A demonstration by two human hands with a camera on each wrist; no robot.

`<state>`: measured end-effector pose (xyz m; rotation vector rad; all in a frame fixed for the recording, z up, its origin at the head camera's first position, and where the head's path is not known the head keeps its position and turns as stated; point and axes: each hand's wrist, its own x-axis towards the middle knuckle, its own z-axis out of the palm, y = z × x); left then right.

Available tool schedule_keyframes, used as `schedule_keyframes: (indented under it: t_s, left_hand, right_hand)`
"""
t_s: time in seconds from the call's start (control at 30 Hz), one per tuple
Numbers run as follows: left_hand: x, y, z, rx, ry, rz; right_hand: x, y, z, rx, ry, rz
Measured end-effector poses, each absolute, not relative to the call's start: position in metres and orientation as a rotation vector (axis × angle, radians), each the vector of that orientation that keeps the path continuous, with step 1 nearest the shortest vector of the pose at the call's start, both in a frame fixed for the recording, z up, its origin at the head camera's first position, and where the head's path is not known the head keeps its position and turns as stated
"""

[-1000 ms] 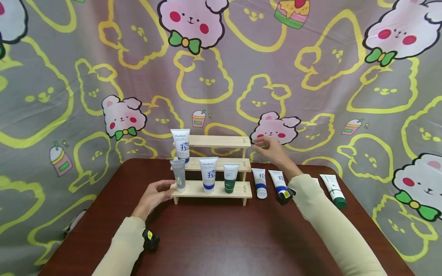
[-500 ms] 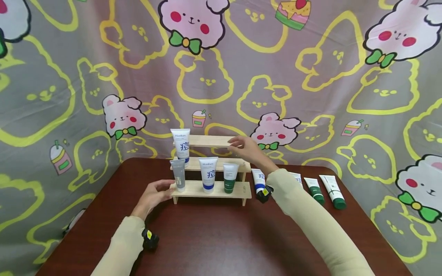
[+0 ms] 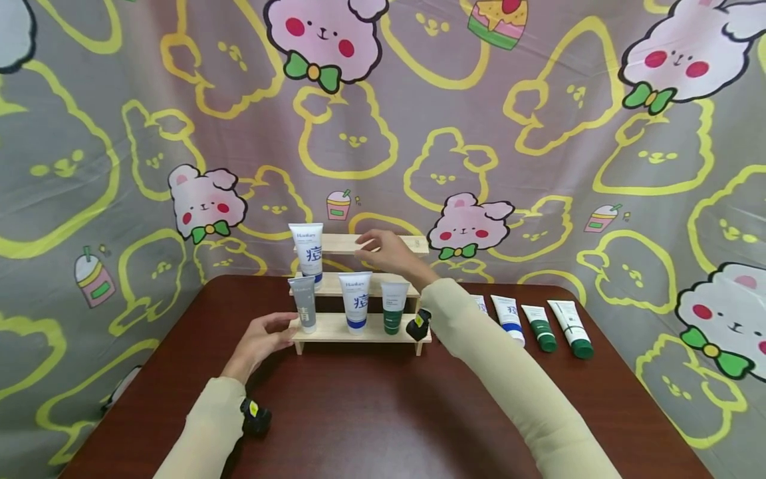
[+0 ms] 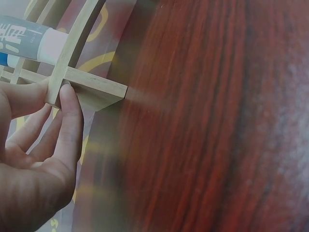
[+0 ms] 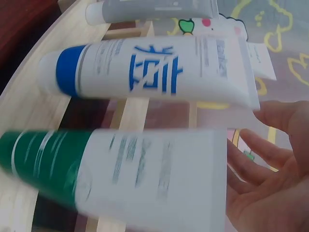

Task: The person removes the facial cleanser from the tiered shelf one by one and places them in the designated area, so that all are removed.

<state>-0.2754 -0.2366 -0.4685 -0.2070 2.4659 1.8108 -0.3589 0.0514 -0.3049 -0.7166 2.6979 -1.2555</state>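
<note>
On a dark wooden table (image 3: pixel 335 412), a three-tier wooden rack (image 3: pixel 329 336) is standing before a cartoon-print curtain (image 3: pixel 353 159). The left hand (image 3: pixel 261 340) is pinching the left end of the rack's lowest shelf (image 3: pixel 328 326). The right hand (image 3: pixel 391 254) is hovering near the top shelf (image 3: pixel 341 243), fingers loosely bent and parted, holding nothing. A grey tube (image 3: pixel 304 305), a blue-and-white tube (image 3: pixel 356 303) and a green-and-white tube (image 3: pixel 394 307) are standing along the lowest shelf; a tall white tube (image 3: pixel 307 247) is standing on the middle shelf (image 3: pixel 330 284). More tubes (image 3: pixel 540 327) are lying on the table, to the right.
</note>
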Motion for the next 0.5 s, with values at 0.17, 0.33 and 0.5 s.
schedule_keyframes:
  t_s: [0.17, 0.33, 0.5]
  left_hand:
    - [-0.276, -0.237, -0.468, -0.196, 2.475, 1.799]
    - [-0.278, -0.237, -0.469, -0.192, 2.482, 1.792]
    - [-0.277, -0.238, -0.471, -0.190, 2.474, 1.800]
  right_hand:
    - [-0.361, 0.031, -0.301, -0.730, 2.690, -1.232]
    - [-0.362, 0.015, -0.301, -0.741, 2.702, -1.163]
    - [-0.362, 0.003, -0.305, -0.727, 2.713, -1.141]
